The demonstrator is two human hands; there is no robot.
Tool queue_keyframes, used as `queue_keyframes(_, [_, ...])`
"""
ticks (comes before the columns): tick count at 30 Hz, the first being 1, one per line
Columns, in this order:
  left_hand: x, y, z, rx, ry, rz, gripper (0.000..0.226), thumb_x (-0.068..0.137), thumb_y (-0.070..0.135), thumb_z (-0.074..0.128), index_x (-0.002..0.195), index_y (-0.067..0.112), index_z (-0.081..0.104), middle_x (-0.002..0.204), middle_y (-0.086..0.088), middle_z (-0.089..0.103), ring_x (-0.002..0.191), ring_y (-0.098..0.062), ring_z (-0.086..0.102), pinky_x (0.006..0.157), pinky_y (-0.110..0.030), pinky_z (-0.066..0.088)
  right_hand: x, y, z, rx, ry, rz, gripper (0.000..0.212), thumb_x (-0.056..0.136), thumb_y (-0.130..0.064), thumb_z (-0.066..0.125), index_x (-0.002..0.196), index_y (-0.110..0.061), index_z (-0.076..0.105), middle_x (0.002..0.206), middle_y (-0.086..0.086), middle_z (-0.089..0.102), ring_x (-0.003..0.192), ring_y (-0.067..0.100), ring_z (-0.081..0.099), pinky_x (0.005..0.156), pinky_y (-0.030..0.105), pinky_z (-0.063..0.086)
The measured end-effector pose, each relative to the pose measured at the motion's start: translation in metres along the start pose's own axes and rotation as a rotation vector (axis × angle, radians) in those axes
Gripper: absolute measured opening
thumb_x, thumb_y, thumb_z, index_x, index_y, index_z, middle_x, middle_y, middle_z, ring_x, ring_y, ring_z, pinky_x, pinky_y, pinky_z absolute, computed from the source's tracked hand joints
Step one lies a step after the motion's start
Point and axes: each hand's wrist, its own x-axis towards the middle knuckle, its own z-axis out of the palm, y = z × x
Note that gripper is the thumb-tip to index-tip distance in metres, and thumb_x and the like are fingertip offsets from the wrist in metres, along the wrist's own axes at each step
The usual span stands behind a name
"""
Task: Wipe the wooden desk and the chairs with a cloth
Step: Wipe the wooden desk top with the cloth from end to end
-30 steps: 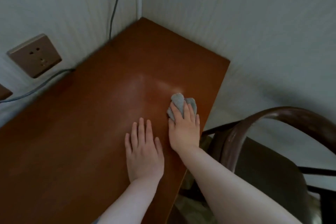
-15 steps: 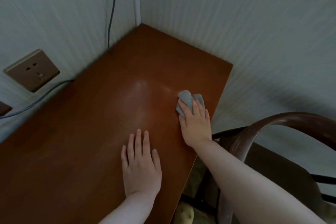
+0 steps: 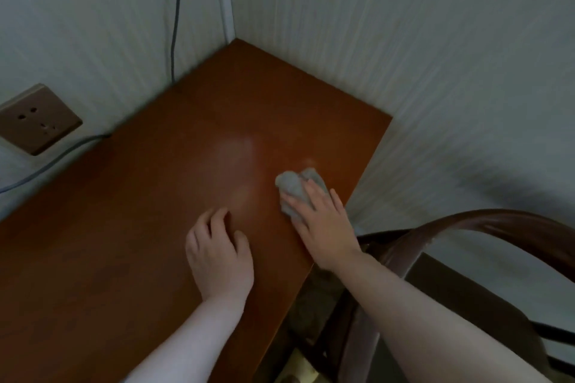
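Nearest, the left hand [image 3: 219, 258] rests on the desk [image 3: 124, 227] with its fingers loosely curled under, holding nothing. Just beyond and to its right, the right hand [image 3: 323, 224] lies flat with straight fingers pressing on the cloth [image 3: 292, 185], a small, crumpled, grey-blue wad of soft fabric that sits close to the desk's right edge. The desk top is smooth reddish-brown wood with a faint pale sheen ahead of the cloth, and its far corner fits into the meeting of two ribbed pale walls. At right stands a chair [image 3: 466, 227] with a curved, dark glossy wooden back. On the left wall are a brown socket plate [image 3: 34, 118] and a thin cable [image 3: 177, 9].
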Motion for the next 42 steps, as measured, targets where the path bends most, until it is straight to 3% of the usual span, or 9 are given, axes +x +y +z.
queue_keyframes(4, [0.023,0.026,0.023,-0.037,0.077,-0.127,0.045,0.099,0.021,0.044,0.144,0.019,0.041,0.156,-0.005,0.029,0.145,-0.025,0.018,0.118,-0.044,0.014,0.034,-0.049,0.009,0.106,0.139,0.372,0.051,0.103,-0.036,0.023,0.154,-0.038,0.013,0.163,0.001,-0.005,0.149,0.017,-0.012,0.12,0.045,-0.007])
queue_keyframes(7, [0.025,0.027,0.036,0.026,0.106,-0.142,0.044,0.099,0.022,0.042,0.143,0.016,0.043,0.154,-0.008,0.034,0.144,-0.027,0.02,0.118,-0.048,0.016,0.003,-0.057,0.021,0.076,0.1,0.045,0.056,0.096,-0.036,0.016,0.152,-0.036,0.025,0.163,0.003,0.012,0.15,0.019,0.001,0.12,0.049,0.006])
queue_keyframes(11, [0.025,0.029,0.04,0.12,0.097,-0.148,0.045,0.098,0.024,0.039,0.142,0.017,0.041,0.153,-0.009,0.034,0.143,-0.029,0.02,0.117,-0.05,0.015,-0.011,0.025,0.007,-0.008,-0.067,-0.38,0.05,0.102,-0.036,0.028,0.15,-0.043,0.02,0.162,-0.005,0.009,0.149,0.01,-0.001,0.119,0.039,-0.003])
queue_keyframes(20, [0.026,0.03,0.042,0.174,0.093,-0.174,0.045,0.098,0.025,0.038,0.142,0.017,0.042,0.152,-0.008,0.036,0.143,-0.029,0.021,0.116,-0.05,0.017,0.07,-0.002,0.005,0.073,0.223,0.374,0.051,0.103,-0.033,0.022,0.154,-0.036,0.018,0.163,0.004,0.004,0.15,0.02,-0.003,0.12,0.045,0.0])
queue_keyframes(25, [0.027,0.028,0.045,0.156,0.129,-0.158,0.044,0.096,0.022,0.043,0.139,0.015,0.046,0.149,-0.01,0.039,0.141,-0.03,0.025,0.115,-0.052,0.019,0.007,0.012,0.011,0.018,0.017,-0.272,0.052,0.098,-0.034,0.031,0.149,-0.041,0.026,0.161,-0.001,0.018,0.149,0.016,0.01,0.119,0.043,0.008])
queue_keyframes(29, [0.027,0.031,0.044,0.19,0.091,-0.151,0.047,0.097,0.025,0.035,0.143,0.014,0.04,0.152,-0.012,0.034,0.143,-0.031,0.02,0.116,-0.054,0.016,0.021,0.073,-0.007,0.022,0.074,-0.155,0.049,0.098,-0.035,0.033,0.147,-0.039,0.035,0.157,0.004,0.03,0.145,0.02,0.025,0.117,0.049,0.021])
queue_keyframes(35, [0.028,0.033,0.043,0.229,0.029,0.115,0.049,0.095,0.027,0.03,0.141,0.016,0.043,0.147,-0.011,0.04,0.138,-0.03,0.029,0.118,-0.05,0.013,0.07,0.016,-0.011,0.092,0.133,0.346,0.053,0.104,-0.034,0.028,0.154,-0.038,0.012,0.163,0.001,-0.005,0.148,0.016,-0.012,0.12,0.043,-0.006])
queue_keyframes(38, [0.046,0.036,0.034,0.179,0.03,0.309,0.048,0.09,0.029,0.033,0.13,0.016,0.056,0.14,-0.007,0.05,0.134,-0.026,0.036,0.118,-0.044,0.009,0.024,0.005,0.002,0.01,0.092,-0.015,0.051,0.101,-0.035,0.026,0.152,-0.036,0.024,0.163,0.003,0.008,0.15,0.018,0.001,0.121,0.045,0.006])
queue_keyframes(42, [0.065,0.026,0.026,0.203,-0.138,0.686,0.046,0.095,0.029,0.034,0.134,0.018,0.054,0.143,-0.003,0.049,0.136,-0.02,0.035,0.119,-0.038,0.01,0.011,0.078,-0.01,-0.058,-0.039,-0.36,0.05,0.1,-0.035,0.03,0.149,-0.042,0.024,0.162,-0.001,0.015,0.149,0.017,0.008,0.118,0.036,-0.006])
